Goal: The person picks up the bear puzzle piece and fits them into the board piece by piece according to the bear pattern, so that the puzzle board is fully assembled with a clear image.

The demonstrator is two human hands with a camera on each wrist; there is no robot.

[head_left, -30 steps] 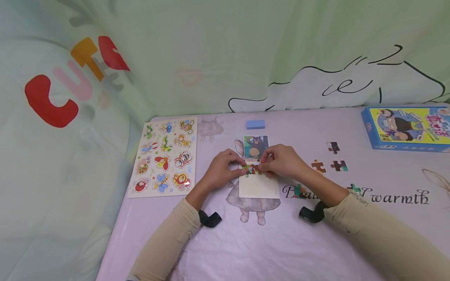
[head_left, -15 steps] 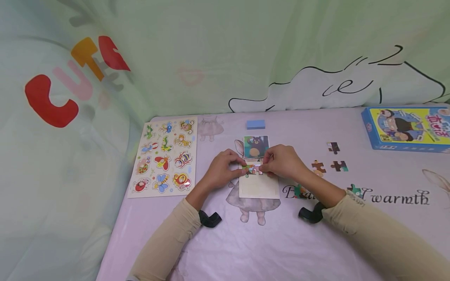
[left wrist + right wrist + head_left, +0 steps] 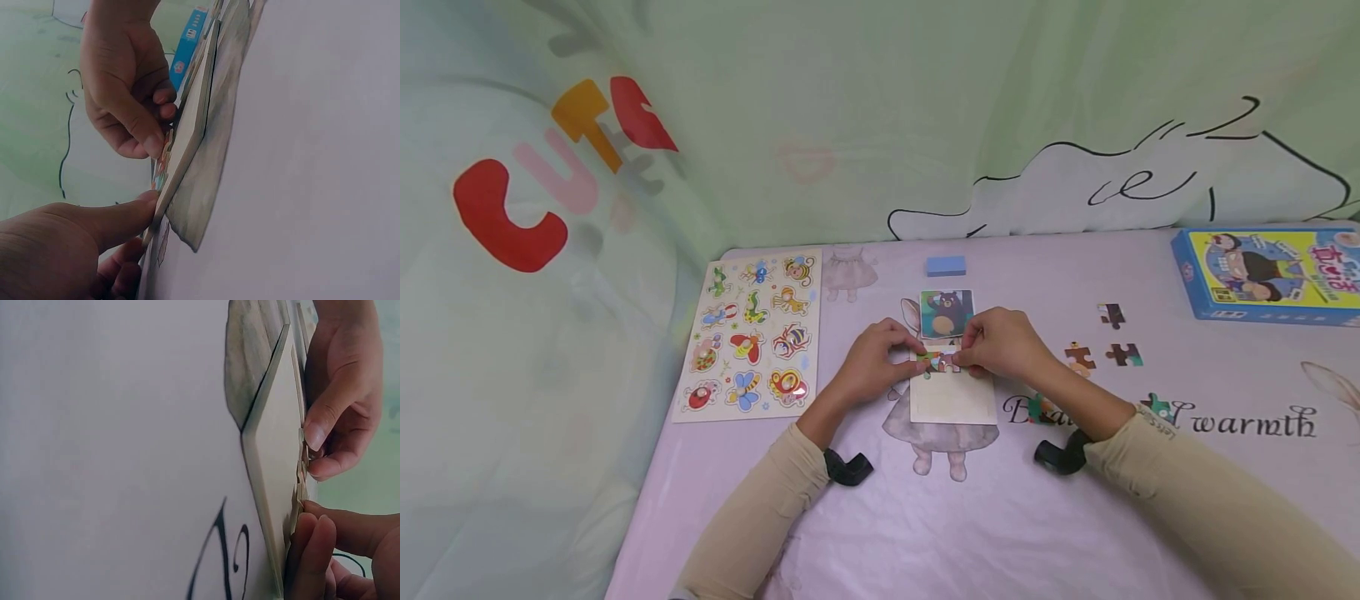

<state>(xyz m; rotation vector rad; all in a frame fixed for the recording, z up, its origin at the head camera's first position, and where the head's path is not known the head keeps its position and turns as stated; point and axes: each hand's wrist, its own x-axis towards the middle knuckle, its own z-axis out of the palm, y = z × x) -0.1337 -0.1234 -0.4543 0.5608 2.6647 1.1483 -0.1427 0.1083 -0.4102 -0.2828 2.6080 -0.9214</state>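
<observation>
In the head view a small pale wooden puzzle board [image 3: 953, 402] lies on the cloth, with jigsaw pieces [image 3: 944, 362] joined in a row along its far edge. My left hand [image 3: 874, 360] holds the green piece at the row's left end between thumb and index finger. At the other end my right hand [image 3: 1006, 343] pinches a brown and pink piece, its fingertips partly covering it. The right wrist view shows the board [image 3: 269, 437] edge-on, with both hands' fingertips at the pieces. Just beyond the board lies a bear picture card [image 3: 947, 313].
Loose jigsaw pieces [image 3: 1123, 354] lie to the right, some beside my right forearm. A blue block [image 3: 945, 266] sits behind the card. At left is an insect peg board [image 3: 748, 333]; a blue and yellow box [image 3: 1270, 275] stands at the back right.
The brown piece in my right hand has settled flatter into the row beside the left piece. My right forearm has shifted slightly left; my left hand has stayed in place.
</observation>
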